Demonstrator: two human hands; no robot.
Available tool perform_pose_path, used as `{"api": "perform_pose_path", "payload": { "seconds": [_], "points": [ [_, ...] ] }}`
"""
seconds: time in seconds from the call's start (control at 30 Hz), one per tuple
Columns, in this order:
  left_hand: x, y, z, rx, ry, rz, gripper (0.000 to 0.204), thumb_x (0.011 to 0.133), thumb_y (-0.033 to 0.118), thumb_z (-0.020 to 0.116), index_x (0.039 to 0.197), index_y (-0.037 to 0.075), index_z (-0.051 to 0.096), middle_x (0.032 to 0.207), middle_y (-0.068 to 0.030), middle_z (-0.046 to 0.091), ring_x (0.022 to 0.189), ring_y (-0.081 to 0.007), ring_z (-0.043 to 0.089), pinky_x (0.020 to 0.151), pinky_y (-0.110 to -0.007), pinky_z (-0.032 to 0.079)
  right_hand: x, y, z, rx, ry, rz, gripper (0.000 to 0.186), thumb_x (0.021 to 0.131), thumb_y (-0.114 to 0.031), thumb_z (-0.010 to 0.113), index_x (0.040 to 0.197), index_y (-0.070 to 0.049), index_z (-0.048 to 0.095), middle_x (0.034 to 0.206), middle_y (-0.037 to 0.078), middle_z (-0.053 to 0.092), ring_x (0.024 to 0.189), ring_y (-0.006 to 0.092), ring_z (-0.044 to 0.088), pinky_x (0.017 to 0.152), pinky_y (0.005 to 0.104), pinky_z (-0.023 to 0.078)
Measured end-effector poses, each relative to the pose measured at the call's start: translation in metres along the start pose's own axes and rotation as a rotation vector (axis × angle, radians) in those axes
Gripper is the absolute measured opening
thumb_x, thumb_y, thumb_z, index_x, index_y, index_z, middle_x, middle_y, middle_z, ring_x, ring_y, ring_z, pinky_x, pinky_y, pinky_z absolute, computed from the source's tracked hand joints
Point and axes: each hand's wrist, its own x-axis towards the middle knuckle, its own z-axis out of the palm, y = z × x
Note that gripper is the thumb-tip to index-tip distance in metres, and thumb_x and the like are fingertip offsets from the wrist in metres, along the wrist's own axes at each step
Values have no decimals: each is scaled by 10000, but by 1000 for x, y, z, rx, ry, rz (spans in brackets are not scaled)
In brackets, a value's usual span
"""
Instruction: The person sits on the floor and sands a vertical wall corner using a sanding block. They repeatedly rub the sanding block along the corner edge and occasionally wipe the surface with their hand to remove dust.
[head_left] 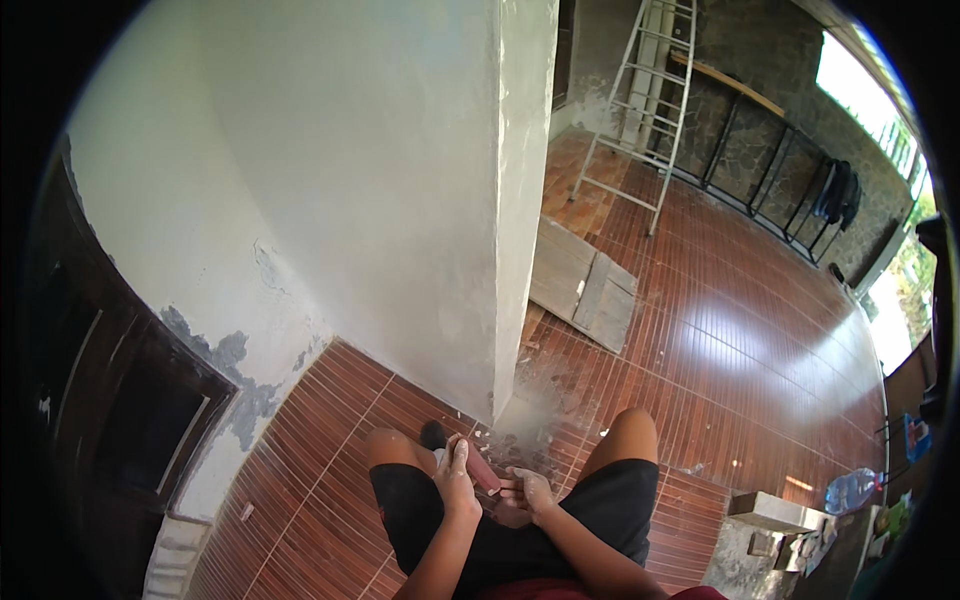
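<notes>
My left hand (457, 482) is curled around a long, dull-red block (482, 467), the fingers wrapped on its left side. My right hand (535, 488) is half open, palm partly turned up, its fingers reaching to the block's lower end; I cannot tell whether they touch it or stop just short. Both hands look pale with dust. The block sits between my bare knees, tilted, just on my side of the wall corner (508, 250) – the tall pale edge that rises in front of me.

Beneath my hands are my black shorts (405, 512). Around the foot of the wall corner, the reddish-brown striped floor (330, 440) carries a greyish, dusty smear and pale crumbs.

Left of the wall corner, the white wall is scarred with grey bare patches (255, 400), and farther left stands a dark panelled door (120, 370). Just right of the wall corner a flat, worn grey board (590, 285) lies on the floor. Beyond it, farther from me, stands a pale ladder (618, 193); farther right, by a stone-patterned wall (745, 45), is a black metal frame (755, 180). Well to the right of the wall corner, on my side – a clear plastic bottle (850, 492).
</notes>
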Motion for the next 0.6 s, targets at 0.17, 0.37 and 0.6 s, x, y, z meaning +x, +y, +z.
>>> {"api": "perform_pose_path", "payload": {
  "seconds": [0.17, 0.37, 0.6],
  "points": [
    [27, -9, 44, -58, 101, 195, 364, 1028, 331, 612, 1281, 73, 651, 1044, -4, 645, 920, -105, 613, 760, -271, 483, 65, 7, -23, -119, -88, 46, 334, 1027, -289, 517, 1276, -81, 596, 998, 69, 748, 693, 124, 645, 583, 272, 529],
    [67, 85, 131, -205, 174, 307, 450, 1034, 432, 545, 1257, 43, 581, 1065, -50, 602, 948, -196, 622, 798, -385, 537, 106, -3, -25, -45, -84, 10, 303, 1014, -264, 553, 1232, -64, 619, 932, 57, 731, 644, 120, 630, 530, 264, 511],
    [55, 155, 218, -109, 10, 727, 492, 1026, 316, 592, 1387, -13, 529, 1111, -67, 581, 1044, -218, 612, 915, -401, 510, 81, -28, -47, 40, -130, -138, 294, 1029, -249, 541, 1244, -65, 623, 930, 57, 726, 639, 103, 627, 539, 259, 517]
  ]
}}
